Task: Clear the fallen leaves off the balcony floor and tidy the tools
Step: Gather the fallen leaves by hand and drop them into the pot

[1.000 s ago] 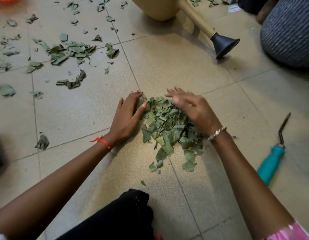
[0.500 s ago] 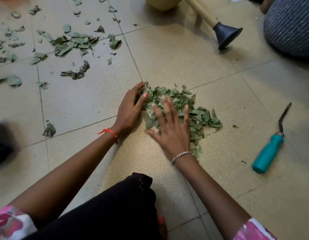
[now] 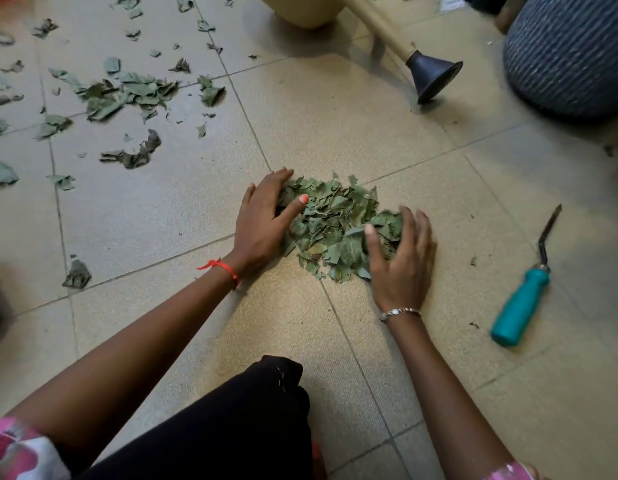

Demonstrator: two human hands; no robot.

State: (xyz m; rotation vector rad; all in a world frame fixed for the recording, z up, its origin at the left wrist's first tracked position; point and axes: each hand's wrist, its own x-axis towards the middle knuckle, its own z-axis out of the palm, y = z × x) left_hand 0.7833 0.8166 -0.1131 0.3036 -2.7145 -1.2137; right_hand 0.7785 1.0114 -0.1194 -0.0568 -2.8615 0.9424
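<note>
A pile of dry green leaf pieces (image 3: 330,221) lies on the tan tiled floor (image 3: 335,126) in front of me. My left hand (image 3: 262,221) rests flat against the pile's left side, thumb stretched across the leaves. My right hand (image 3: 401,259) cups the pile's right side, fingers spread and slightly bent. More loose leaves (image 3: 127,93) are scattered over the tiles at the upper left. A hand tool with a teal handle (image 3: 520,304) and a dark bent metal blade lies on the floor to the right of my right hand.
A beige watering can (image 3: 369,15) with a black rose lies at the top. A grey ribbed pot (image 3: 570,53) stands at the top right. My knee in black cloth (image 3: 252,420) fills the bottom middle. A single curled leaf (image 3: 77,275) lies at the left.
My right hand has swept from the near side of the pile round to its right side, pushing the spread leaves inward. The pile is more compact. The left hand has stayed put.
</note>
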